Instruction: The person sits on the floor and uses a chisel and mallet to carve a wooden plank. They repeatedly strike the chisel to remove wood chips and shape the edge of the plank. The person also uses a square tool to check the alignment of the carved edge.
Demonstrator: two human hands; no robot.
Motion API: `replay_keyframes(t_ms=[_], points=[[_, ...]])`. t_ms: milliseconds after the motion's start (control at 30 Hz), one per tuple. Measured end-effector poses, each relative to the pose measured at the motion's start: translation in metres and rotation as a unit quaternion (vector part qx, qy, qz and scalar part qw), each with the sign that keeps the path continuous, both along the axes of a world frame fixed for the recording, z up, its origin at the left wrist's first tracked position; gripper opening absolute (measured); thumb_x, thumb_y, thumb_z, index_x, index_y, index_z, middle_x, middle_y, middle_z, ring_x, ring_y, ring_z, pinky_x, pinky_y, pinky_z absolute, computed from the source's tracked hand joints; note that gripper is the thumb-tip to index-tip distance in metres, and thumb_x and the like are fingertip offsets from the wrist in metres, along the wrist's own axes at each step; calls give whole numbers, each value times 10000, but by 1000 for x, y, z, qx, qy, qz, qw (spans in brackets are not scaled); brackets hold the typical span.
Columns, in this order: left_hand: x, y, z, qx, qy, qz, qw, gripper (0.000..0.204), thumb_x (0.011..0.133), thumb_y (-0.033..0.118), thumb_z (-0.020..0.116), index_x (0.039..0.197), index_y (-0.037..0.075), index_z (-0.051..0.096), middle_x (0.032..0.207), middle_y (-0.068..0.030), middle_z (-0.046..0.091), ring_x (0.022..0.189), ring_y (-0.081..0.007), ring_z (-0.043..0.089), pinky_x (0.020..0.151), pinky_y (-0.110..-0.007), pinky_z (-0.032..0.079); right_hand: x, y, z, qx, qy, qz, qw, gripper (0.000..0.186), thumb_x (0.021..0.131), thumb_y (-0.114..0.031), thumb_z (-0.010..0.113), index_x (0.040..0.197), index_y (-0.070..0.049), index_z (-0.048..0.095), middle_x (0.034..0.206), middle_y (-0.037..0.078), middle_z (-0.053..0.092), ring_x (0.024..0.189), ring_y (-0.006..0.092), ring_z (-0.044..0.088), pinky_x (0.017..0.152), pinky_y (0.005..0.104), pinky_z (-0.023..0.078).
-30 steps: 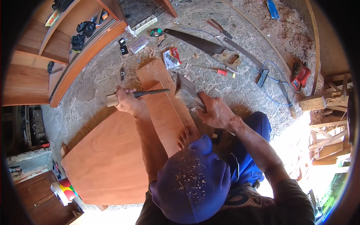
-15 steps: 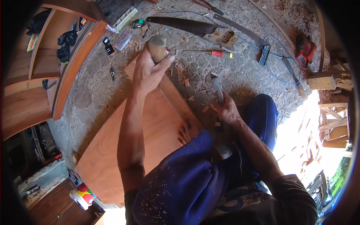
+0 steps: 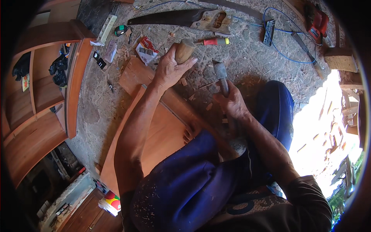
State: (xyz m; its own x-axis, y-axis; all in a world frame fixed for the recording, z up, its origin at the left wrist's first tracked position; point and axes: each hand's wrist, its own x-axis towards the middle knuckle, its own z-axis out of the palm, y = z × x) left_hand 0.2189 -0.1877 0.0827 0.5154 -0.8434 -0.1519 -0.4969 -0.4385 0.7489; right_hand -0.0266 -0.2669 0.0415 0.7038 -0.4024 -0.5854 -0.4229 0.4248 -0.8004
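The wooden handle of a chisel (image 3: 184,50) is in my left hand (image 3: 168,69), raised over the top part of a reddish plywood panel (image 3: 156,137); its end faces up and the blade is hidden. My right hand (image 3: 234,101) grips a hatchet-like metal tool (image 3: 221,74) over the floor right of the panel, head pointing away from me. The two tools are apart. A board (image 3: 132,76) lies along the panel's right edge. My bare toes (image 3: 188,133) rest on the panel beside my blue-trousered knee (image 3: 276,108).
A wooden cabinet (image 3: 77,89) lies at the left. The gritty floor (image 3: 94,116) holds a handsaw (image 3: 170,18), red-handled screwdriver (image 3: 214,41), tape measure (image 3: 120,30), power strip (image 3: 108,27), plastic packet (image 3: 146,50), red power tool (image 3: 317,23) with cable, and wood offcuts (image 3: 340,60).
My left hand has lifted the chisel from lying horizontally to handle-end up. My right hand's tool has turned and moved away from the chisel. The whole view has shifted.
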Motion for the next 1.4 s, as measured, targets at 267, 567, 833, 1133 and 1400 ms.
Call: replay_keyframes(t_ms=[267,567,833,1133,1400], points=[[9,-2,-9,-34,17,-6,999,439,882,279,797,1173,47,565,970,-59,639,874,-191,614,809,-353,524,5,-1,-11,11,-2,-3,1000,406,877,-189,709,1189,-16,516,759,29,549,597,122,562,539,321,478],[-9,-12,-3,34,-8,10,999,517,854,329,819,1178,55,523,986,-175,696,923,-317,709,786,-436,554,8,-19,-2,-44,-21,29,998,414,865,-214,719,1183,-18,539,802,79,590,705,151,586,647,351,498],[3,-5,-9,-5,-28,12,1000,474,872,303,817,1159,57,531,964,-110,674,858,-228,664,761,-379,537,37,-57,62,-183,-78,9,980,467,899,-162,728,1315,-50,546,785,-8,567,633,79,553,560,280,459],[18,-4,-21,-21,-35,47,998,460,861,311,826,1078,55,512,884,-119,656,783,-237,662,689,-382,534,31,-49,63,-152,-108,55,981,445,892,-172,727,1284,-43,561,806,32,584,747,125,581,686,314,477],[5,-4,-24,-38,-86,13,995,489,849,324,832,1087,54,502,895,-161,673,786,-294,679,694,-419,541,43,-66,70,-265,-89,64,958,402,856,-189,706,1178,2,556,828,201,672,804,349,702,747,451,535]])
